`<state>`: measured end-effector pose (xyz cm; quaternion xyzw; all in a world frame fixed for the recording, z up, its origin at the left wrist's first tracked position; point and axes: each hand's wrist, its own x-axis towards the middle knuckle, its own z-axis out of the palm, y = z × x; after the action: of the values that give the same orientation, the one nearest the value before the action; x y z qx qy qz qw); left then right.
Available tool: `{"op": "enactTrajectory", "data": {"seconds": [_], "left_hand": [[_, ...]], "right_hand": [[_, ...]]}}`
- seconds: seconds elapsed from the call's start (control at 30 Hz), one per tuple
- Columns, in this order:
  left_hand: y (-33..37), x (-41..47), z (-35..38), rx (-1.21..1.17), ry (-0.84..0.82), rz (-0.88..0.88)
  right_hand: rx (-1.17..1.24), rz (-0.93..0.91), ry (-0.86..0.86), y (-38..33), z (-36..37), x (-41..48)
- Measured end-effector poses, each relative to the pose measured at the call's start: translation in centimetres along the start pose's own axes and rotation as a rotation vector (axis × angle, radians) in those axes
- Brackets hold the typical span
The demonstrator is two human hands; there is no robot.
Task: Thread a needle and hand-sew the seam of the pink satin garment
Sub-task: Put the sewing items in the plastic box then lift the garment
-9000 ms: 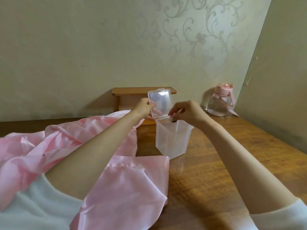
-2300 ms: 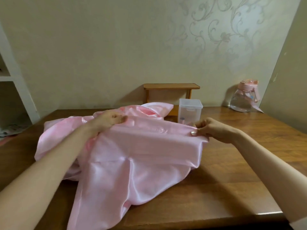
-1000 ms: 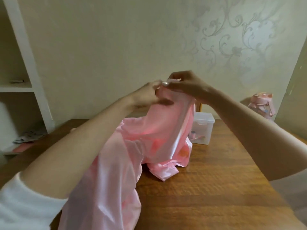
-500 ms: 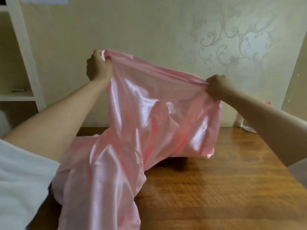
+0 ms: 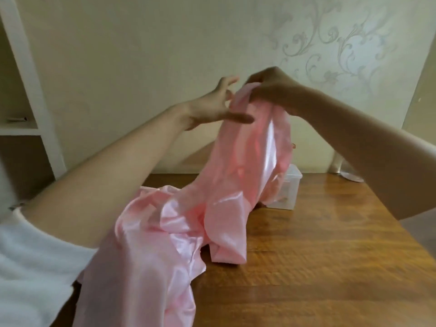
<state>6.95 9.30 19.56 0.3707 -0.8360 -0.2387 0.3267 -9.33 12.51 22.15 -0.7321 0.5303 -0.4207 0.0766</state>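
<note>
Pink satin garment (image 5: 236, 185) hangs at twelve o'clock, its top gripped by fingers of the right hand (image 5: 271, 88), trailing to seven o'clock over the brown wooden surface (image 5: 330, 256); left hand (image 5: 212, 103) fingers spread wide beside it.

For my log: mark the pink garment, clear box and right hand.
pink garment (image 5: 236, 161): head view, hanging fold.
clear box (image 5: 292, 191): head view, side wall.
right hand (image 5: 271, 88): head view, back of hand.
</note>
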Motion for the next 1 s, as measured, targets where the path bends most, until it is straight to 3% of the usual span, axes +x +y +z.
{"op": "enactTrajectory", "data": {"seconds": [0.07, 0.17, 0.23, 0.33, 0.4, 0.53, 0.6, 0.67, 0.77, 0.87, 1.0], "left_hand": [[1.2, 1.1, 0.3, 0.047, 0.146, 0.098], [-1.1, 1.8, -2.7, 0.217, 0.521, 0.036], [-3.3, 1.5, -5.0, 0.071, 0.735, -0.045], [-4.9, 1.2, -5.5, -0.015, 0.906, -0.058], [-5.3, 0.9, -5.1, -0.045, 0.946, -0.018], [-6.1, -0.5, -5.0, -0.056, 0.845, 0.052], [-6.9, -0.8, -5.0, -0.098, 0.823, 0.032], [-7.4, -1.2, -5.0, -0.162, 0.797, -0.027], [-7.9, -1.6, -5.2, -0.360, 0.818, -0.136], [-9.0, -2.1, -6.0, -0.494, 0.878, -0.267], [-11.7, -3.0, -6.9, -0.327, 0.923, -0.385]], "right_hand": [[0.022, -0.036, -0.002, -1.1, 0.4, 0.4], [0.043, 0.013, -0.030, 0.8, -1.2, 0.7], [-0.142, 0.073, -0.050, 2.5, -1.1, 0.5], [-0.454, 0.099, 0.049, 3.4, 0.8, 0.7], [-0.468, 0.071, 0.182, 3.6, 1.5, 1.2], [-0.060, 0.011, 0.369, 3.7, 1.7, 1.6], [0.033, -0.009, 0.414, 3.7, 2.0, 1.4], [0.039, -0.021, 0.375, 3.9, 2.7, 1.4], [0.136, 0.029, 0.099, 4.8, 4.0, 0.9], [-0.052, 0.002, -0.140, 6.7, 4.5, 0.4], [-0.385, 0.029, 0.008, 9.2, 3.3, 1.1]]}}
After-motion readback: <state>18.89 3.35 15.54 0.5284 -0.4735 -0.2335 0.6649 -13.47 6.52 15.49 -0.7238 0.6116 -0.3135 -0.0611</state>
